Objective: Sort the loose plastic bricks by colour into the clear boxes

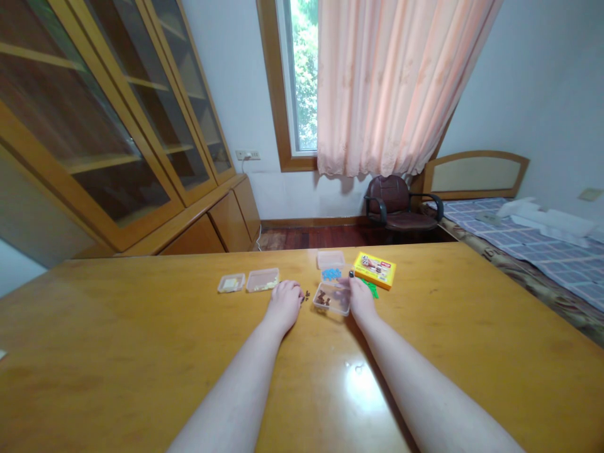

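My right hand [362, 298] grips the right side of a small clear plastic box [338, 304], tilted slightly over the table. Several brown building bricks [323, 298] lie in the left part of that box. Just left of it, a few loose brown pieces [307, 295] rest on the tabletop. My left hand [284, 306] is down on the table beside these loose pieces, its fingers curled and pressed together. Whatever its fingertips may hold is hidden from view.
Behind the box sit blue pieces [331, 274] and a clear container [331, 258]. Green pieces [370, 289] and a yellow carton [376, 269] are at the right. Two clear trays with pale pieces, a larger tray [257, 280] and a smaller tray [231, 290], stand left on the wooden table [165, 340].
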`<move>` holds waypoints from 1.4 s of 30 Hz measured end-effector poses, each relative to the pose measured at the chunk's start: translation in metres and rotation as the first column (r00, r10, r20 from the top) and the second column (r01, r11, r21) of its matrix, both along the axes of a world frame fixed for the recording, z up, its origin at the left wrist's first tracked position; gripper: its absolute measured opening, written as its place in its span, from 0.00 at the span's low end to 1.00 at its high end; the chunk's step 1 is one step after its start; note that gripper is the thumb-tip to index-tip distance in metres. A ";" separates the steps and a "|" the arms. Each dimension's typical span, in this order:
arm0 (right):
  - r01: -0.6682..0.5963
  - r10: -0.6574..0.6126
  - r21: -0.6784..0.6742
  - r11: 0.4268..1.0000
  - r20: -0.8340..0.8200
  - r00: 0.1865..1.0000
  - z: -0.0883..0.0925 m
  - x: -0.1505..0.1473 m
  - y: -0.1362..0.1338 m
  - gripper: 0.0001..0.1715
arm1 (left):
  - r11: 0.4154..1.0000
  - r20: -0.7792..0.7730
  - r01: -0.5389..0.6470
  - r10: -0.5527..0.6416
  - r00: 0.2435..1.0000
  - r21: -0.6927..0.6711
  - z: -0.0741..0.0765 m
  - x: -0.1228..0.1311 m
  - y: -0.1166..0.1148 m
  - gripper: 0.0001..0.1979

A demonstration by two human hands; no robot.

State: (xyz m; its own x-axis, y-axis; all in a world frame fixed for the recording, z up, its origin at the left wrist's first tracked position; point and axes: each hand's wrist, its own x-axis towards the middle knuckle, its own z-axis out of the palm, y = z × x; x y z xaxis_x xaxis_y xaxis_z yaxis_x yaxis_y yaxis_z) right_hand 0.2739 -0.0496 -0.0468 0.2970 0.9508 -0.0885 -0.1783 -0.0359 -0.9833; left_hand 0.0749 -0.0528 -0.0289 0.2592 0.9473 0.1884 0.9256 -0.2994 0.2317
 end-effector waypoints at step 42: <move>-0.011 0.011 0.025 1.000 -0.005 1.000 0.002 0.001 0.000 0.19 | 1.000 0.023 -0.015 0.015 1.000 0.021 0.007 0.005 -0.003 0.06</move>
